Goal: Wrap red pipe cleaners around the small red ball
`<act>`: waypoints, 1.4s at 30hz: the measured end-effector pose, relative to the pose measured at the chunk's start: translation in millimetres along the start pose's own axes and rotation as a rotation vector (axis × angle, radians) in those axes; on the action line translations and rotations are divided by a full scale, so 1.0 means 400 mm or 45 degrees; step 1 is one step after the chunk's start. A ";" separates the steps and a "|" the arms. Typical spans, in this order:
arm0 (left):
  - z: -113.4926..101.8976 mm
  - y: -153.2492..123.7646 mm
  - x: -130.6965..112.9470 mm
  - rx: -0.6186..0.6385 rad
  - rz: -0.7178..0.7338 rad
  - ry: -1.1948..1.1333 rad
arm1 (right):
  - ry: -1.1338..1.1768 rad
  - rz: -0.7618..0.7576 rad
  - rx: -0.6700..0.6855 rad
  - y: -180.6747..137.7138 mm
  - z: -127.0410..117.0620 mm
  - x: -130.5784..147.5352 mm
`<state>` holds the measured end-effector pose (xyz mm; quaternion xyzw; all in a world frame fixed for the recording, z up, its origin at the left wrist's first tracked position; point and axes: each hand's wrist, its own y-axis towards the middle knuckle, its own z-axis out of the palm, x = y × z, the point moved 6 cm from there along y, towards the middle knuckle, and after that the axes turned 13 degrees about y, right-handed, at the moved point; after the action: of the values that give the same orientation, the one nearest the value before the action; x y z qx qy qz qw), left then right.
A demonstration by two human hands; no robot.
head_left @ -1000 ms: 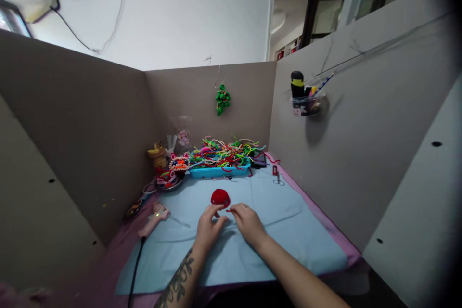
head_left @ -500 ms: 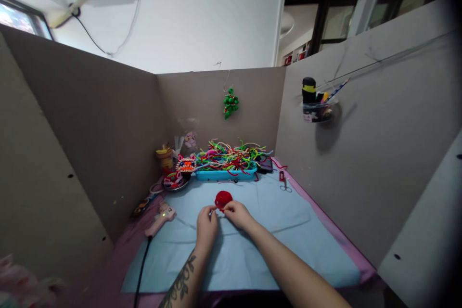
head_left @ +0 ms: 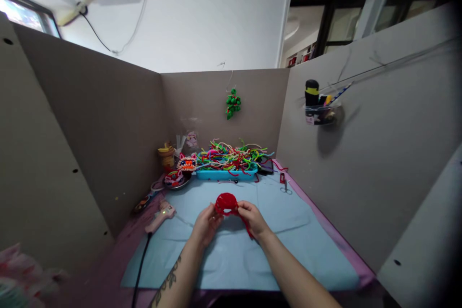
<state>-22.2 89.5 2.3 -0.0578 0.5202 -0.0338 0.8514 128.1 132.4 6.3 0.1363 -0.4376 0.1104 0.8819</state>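
Observation:
A small red fuzzy piece (head_left: 226,198), rounded on top with a pale gap low in its front, is held up between my two hands over the blue sheet (head_left: 231,260). My left hand (head_left: 207,224) pinches its left edge. On the right edge my right hand (head_left: 252,219) closes with thumb and fingers. A red fuzzy strand hangs down beside the right fingers; whether it is joined to the piece I cannot tell.
A blue tray (head_left: 226,174) heaped with colourful pipe cleaners stands at the back. To the left lie a pink glue gun (head_left: 160,217) with a black cord and a metal bowl (head_left: 176,184) of fuzzy pieces. Scissors (head_left: 286,189) lie at right. Grey partitions (head_left: 224,120) surround the table.
The red piece has been turned, so its gap now faces me. My right hand has moved right, my hands are farther apart, and a red strand now shows below the right fingers.

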 end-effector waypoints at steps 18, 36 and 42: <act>0.005 0.041 0.006 -0.135 0.159 0.102 | -0.344 -0.319 -0.327 0.005 -0.048 0.031; 0.037 0.024 0.005 -0.098 0.210 0.252 | -0.844 -0.519 0.050 -0.057 0.084 0.034; 0.022 0.020 -0.003 -0.113 0.188 0.141 | -0.929 -0.565 0.063 -0.069 0.099 0.032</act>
<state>-14.8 98.1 6.2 -0.0550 0.5704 0.0488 0.8180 114.9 94.1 35.4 0.2784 -0.6781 -0.1270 0.6682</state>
